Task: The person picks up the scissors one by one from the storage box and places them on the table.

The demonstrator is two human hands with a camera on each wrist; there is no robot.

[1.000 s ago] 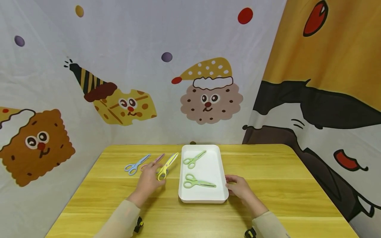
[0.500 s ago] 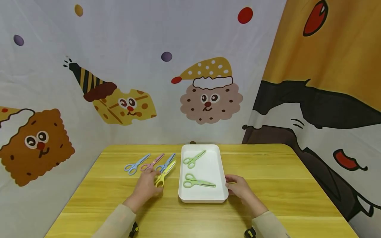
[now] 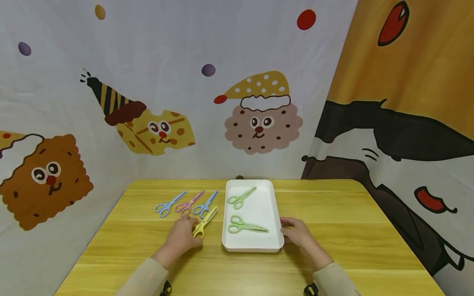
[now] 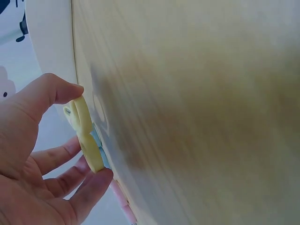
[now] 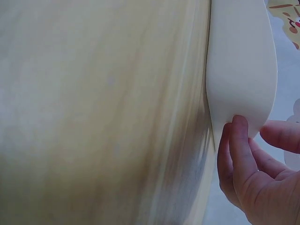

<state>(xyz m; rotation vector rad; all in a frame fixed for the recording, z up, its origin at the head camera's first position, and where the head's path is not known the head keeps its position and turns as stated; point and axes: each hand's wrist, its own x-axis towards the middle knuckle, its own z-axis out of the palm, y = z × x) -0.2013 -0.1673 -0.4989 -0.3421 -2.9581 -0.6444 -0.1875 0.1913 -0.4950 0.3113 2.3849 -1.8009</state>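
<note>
My left hand [image 3: 180, 238] pinches yellow scissors [image 3: 205, 222] by their handles, thumb on one side and fingertips on the other. In the left wrist view the yellow handle [image 4: 84, 117] stands on edge between the fingers, near the tabletop. Right of it in the head view lies a white tray [image 3: 255, 243] with two pairs of green scissors inside, the upper pair [image 3: 240, 199] tilted and the lower pair [image 3: 247, 226] nearly level. With bent fingers my right hand [image 3: 297, 233] holds the tray's right side; in the right wrist view, fingertips touch its outer wall [image 5: 241, 61].
Left of the tray, blue scissors [image 3: 170, 204], pink scissors [image 3: 189, 204] and a second pair of blue scissors [image 3: 205, 204] lie side by side on the wooden table [image 3: 344, 230]. Behind the table hangs a white cloth [image 3: 207, 37] printed with cartoon figures.
My left hand has brought the yellow scissors down and slightly left, off the second blue pair, which shows fully now. The right hand and the tray have stayed in place.
</note>
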